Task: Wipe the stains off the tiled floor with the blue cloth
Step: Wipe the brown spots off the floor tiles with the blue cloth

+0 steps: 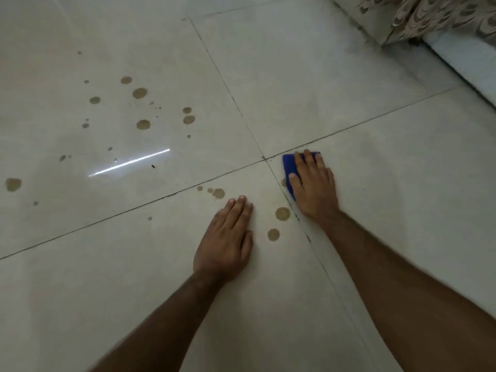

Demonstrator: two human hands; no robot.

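Blue cloth (289, 170) lies flat on the tiled floor (375, 183) just right of where the grout lines (225, 84) cross, pinned beneath the right hand (312, 183), whose fingers are spread and pressing down on it rather than curled around it. The left hand (228, 242) rests palm-down on the bare tile with fingers straight and together, holding nothing, both forearms reaching forward. Round brownish stains (139, 93) dot the glossy pale tiles, two near the hands, and patterned fabric (429, 14) hangs at the far right corner.
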